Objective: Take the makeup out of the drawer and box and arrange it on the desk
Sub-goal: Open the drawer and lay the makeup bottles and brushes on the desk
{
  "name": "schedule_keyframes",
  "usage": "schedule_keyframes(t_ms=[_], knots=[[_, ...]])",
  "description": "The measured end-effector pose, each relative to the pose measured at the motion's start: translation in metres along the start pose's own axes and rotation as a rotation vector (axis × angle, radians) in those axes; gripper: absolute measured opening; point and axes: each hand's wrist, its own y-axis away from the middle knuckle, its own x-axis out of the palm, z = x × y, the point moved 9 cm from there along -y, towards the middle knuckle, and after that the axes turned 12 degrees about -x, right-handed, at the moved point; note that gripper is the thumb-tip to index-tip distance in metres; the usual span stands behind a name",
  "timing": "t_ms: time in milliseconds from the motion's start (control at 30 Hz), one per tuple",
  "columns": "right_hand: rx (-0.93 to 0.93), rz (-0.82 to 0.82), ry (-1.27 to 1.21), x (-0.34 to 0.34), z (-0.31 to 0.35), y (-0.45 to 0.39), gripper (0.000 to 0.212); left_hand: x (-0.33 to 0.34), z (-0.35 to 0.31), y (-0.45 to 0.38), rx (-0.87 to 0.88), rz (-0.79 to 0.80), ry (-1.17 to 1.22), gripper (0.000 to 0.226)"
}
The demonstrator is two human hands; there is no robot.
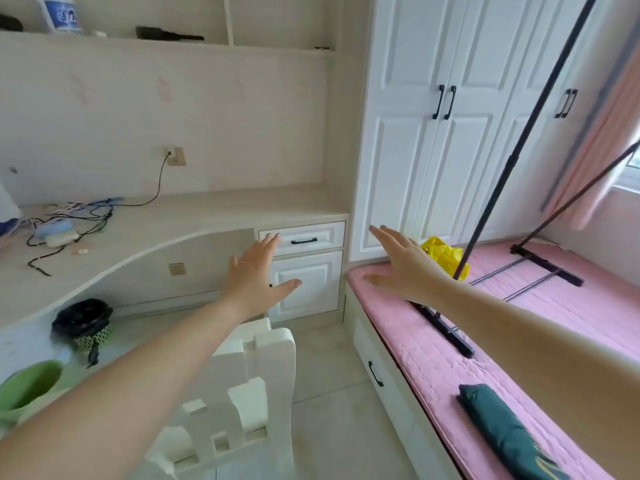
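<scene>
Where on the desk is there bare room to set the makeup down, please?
The desk is bare from the tangled cables rightward to the wardrobe, above the shut drawer. Its left end is crowded with cables and chargers. Both hands are empty.

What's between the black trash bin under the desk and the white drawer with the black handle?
In the head view, a bare stretch of the desk's pale back panel with one wall socket; the left hand overlaps it near the drawer.

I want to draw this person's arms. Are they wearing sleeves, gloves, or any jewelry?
No sleeves and no gloves show: both forearms are bare right up to the picture's edge. The left hand seems to have a thin ring on one finger, though it's too small to be sure. The right hand shows no ring. The fingernails look pale and glossy.
</scene>
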Motion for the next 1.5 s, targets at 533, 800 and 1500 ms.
schedule_keyframes(t_ms=[533,800,1500], knots=[[-0.037,0.249,-0.14,0.099,-0.225,-0.196,0.085,0.145,-0.002,-0.225,-0.212,0.084,-0.007,0.077],[-0.093,0.412,-0.067,0.186,-0.268,-0.295,0.083,0.2,0.044,-0.301,-0.393,0.147,0.053,0.076],[-0.075,0.712,-0.084,0.37,-0.35,-0.54,0.085,0.33,0.182,-0.577,-0.381,0.453,-0.06,0.076]])
